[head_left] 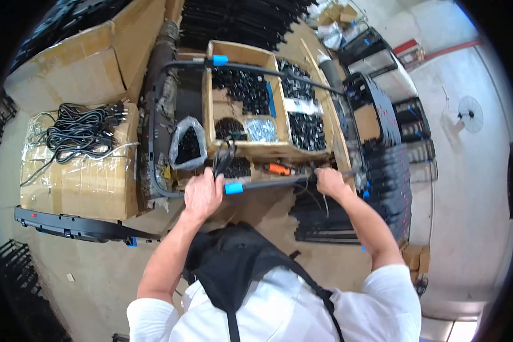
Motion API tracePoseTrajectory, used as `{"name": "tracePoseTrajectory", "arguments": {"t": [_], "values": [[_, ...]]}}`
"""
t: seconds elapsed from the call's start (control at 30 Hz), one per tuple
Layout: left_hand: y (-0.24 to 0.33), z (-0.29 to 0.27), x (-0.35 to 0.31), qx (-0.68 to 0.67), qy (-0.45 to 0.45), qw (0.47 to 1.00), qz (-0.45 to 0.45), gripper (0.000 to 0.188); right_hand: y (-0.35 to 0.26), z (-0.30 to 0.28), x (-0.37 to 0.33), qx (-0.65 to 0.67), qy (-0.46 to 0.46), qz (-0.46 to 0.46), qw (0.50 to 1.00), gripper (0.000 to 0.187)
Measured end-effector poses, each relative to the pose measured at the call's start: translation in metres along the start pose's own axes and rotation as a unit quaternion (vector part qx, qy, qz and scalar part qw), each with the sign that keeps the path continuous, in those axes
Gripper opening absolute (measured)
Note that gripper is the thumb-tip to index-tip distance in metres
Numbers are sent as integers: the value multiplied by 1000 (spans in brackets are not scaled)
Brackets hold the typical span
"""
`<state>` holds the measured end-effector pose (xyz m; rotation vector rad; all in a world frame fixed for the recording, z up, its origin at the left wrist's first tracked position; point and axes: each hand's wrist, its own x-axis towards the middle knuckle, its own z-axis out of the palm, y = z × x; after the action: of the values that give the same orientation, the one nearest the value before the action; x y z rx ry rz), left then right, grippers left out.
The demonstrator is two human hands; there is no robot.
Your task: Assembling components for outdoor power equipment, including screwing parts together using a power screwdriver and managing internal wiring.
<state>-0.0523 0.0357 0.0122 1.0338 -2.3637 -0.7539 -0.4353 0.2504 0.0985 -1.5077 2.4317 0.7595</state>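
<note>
A large black rectangular frame [268, 183] with rounded corners lies across the workbench, with a blue tab [233, 188] on its near rail. My left hand [204, 195] is closed round a looped bundle of black cable [226, 161], just above that rail and left of the tab. Farther right along the same rail, my right hand [329, 183] has its fingers pinched together; what they hold is hidden. Thin cable hangs below the rail beside it. An orange and black power tool [279, 169] lies between my hands, behind the rail.
A wooden divided box [242, 149] of small black parts stands inside the frame, beside a clear plastic bag [188, 142]. Left, coiled power cords [80, 131] rest on a cardboard box [77, 185]. Stacked black frames [376, 108] stand right; a fan [470, 114] is beyond.
</note>
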Motion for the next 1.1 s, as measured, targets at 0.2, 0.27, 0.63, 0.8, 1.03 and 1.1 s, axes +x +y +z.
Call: {"name": "tracePoseTrajectory", "arguments": {"t": [0.2, 0.27, 0.63, 0.8, 1.03, 1.1], "values": [[1, 4, -8, -2, 9, 1000, 2, 26, -1, 2, 2, -56, -10, 24, 998, 21], [1, 3, -3, -3, 13, 1000, 2, 26, 13, 10, 1, -144, -114, -43, 982, 19], [1, -1, -2, -8, 12, 1000, -1, 27, -1, 9, 0, 37, 162, -117, 979, 22], [2, 2, 2, -9, -17, 1000, -2, 28, 13, 17, 10, -122, 55, -17, 991, 14], [1, 5, 5, -4, 9, 1000, 13, 28, 7, 3, 11, -111, -22, -4, 994, 19], [5, 1, -2, 9, -6, 1000, -11, 28, 13, 12, 0, -173, -151, -36, 973, 22]]}}
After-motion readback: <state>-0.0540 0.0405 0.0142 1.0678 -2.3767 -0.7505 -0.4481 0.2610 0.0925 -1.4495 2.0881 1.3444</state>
